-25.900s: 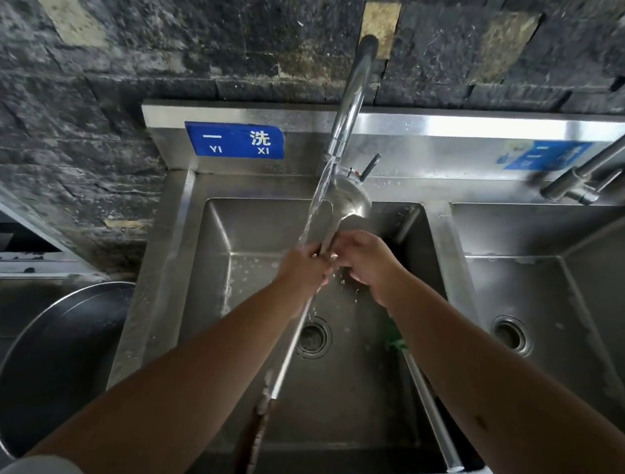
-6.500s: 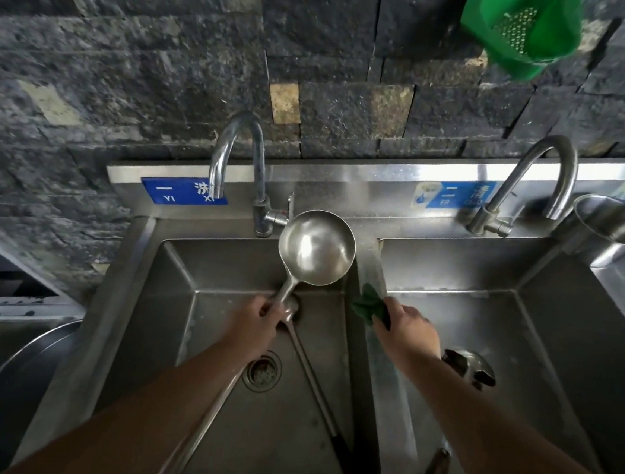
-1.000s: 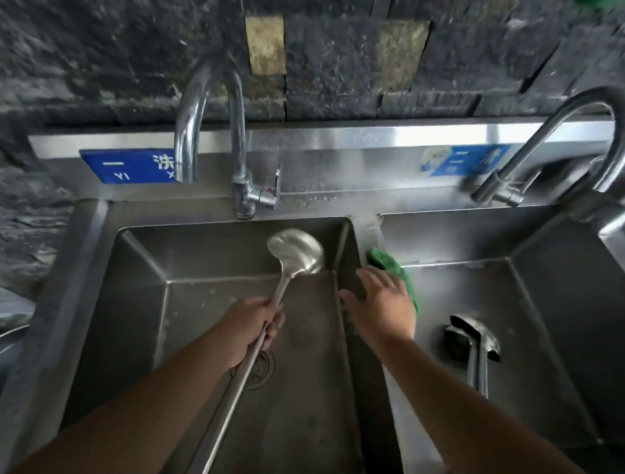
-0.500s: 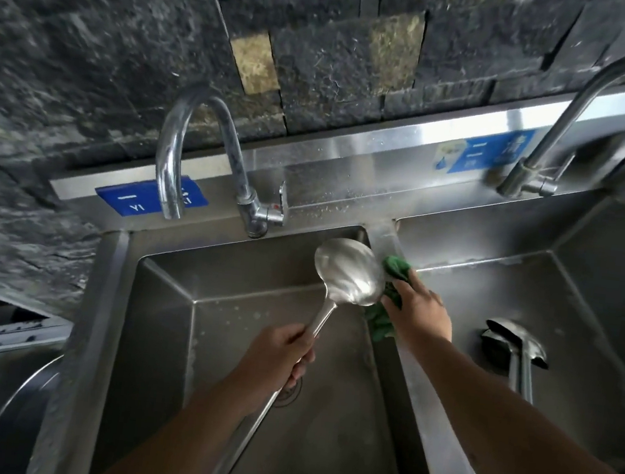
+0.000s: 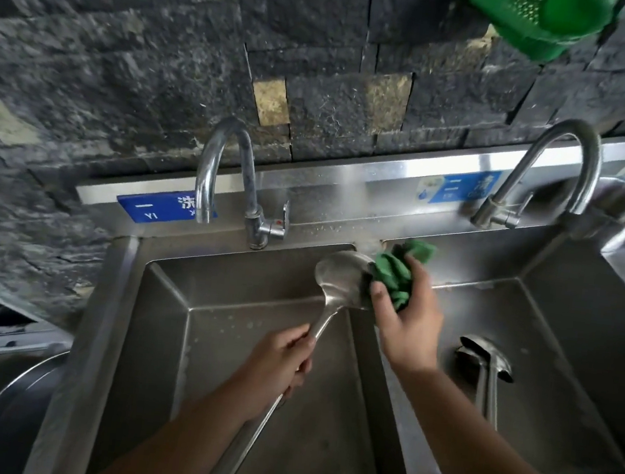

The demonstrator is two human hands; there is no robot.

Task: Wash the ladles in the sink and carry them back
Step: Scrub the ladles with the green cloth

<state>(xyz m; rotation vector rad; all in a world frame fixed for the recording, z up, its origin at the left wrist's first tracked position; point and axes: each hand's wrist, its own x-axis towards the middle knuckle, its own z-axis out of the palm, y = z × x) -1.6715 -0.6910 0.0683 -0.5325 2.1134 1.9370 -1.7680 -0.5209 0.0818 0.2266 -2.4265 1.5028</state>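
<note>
While the left hand [image 5: 280,365] curls its fingers round the long handle of a stainless steel ladle [image 5: 341,279] above the left basin [image 5: 159,336], the right hand [image 5: 407,317] pinches a crumpled green scouring cloth [image 5: 396,270] against the bowl's right edge, at the divider's far end. Two more steel ladles [image 5: 483,361] lie in the right basin [image 5: 583,345].

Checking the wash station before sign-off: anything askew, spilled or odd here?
Nothing stands out. The left hand holds a ladle, the right hand a green cloth against it.
</note>
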